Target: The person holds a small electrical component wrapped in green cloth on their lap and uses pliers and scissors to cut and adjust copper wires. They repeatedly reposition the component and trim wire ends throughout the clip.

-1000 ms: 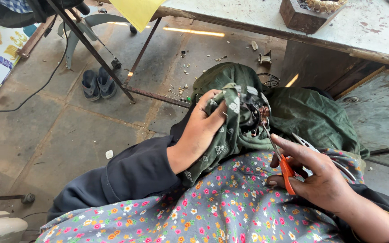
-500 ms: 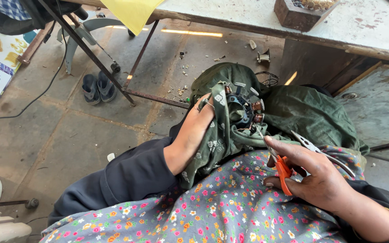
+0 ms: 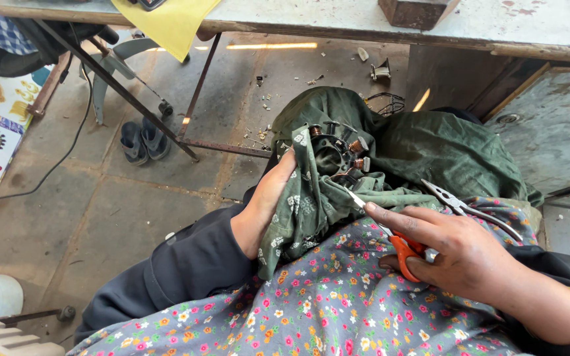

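Since earlier, left hand (image 3: pixel 262 207) slid lower, fingers closed on green cloth (image 3: pixel 311 198), baring coil part (image 3: pixel 334 151) for work; right hand (image 3: pixel 460 247) grips orange-handled scissors (image 3: pixel 390 234), tips at part.

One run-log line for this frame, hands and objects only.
left hand: grips green floral cloth around metal part | right hand: holds orange-handled scissors, plus pliers | on lap

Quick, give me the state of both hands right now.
Left hand: closed on the green floral cloth wrapped around a metal part.
Right hand: closed on the orange-handled scissors, with pliers too.
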